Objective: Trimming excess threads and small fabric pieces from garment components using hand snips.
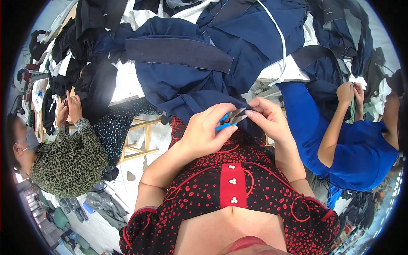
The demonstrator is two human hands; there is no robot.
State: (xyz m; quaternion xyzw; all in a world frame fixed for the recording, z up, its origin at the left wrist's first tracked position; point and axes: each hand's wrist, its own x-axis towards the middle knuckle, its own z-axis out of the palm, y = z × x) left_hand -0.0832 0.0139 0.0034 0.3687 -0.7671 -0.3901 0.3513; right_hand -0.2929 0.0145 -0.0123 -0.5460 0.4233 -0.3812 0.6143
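Observation:
My left hand is closed round small thread snips with blue handles. Their two metal blades stand apart and point at the fabric edge beside my right fingertips. With thumb and fingers pinched together, my right hand grips the edge of a navy garment. This garment hangs down over the table edge towards my lap, and a wide dark band runs across its upper part. Whether a thread lies between the blades is too small to tell.
More navy cloth is heaped on the white table. A white strip curves over it. One person in a patterned top sits at left, another in blue at right. A wooden stool stands below.

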